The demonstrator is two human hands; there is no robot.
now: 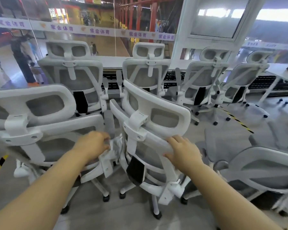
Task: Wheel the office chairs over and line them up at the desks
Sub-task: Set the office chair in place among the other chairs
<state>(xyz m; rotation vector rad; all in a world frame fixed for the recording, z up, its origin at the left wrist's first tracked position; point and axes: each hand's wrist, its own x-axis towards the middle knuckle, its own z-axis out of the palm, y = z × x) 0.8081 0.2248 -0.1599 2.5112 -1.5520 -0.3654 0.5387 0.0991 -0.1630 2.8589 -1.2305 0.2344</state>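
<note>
A white mesh office chair [154, 118] stands tilted right in front of me, its back toward me. My right hand [183, 151] grips the right edge of its backrest frame, fingers over the rim. My left hand [94, 144] holds the chair's left side near the grey armrest [109, 123], fingers curled on it. Another white chair [40, 123] stands close on the left, touching or nearly touching it. Several matching chairs [73, 75] are lined up ahead at a long white desk [113, 61] along the glass wall.
A further chair back [263, 168] sits low at the right. A second white desk [284, 72] angles in at the far right. Yellow-black floor tape [236, 119] runs across the grey floor on the right and left. Beyond the glass lies a sports hall.
</note>
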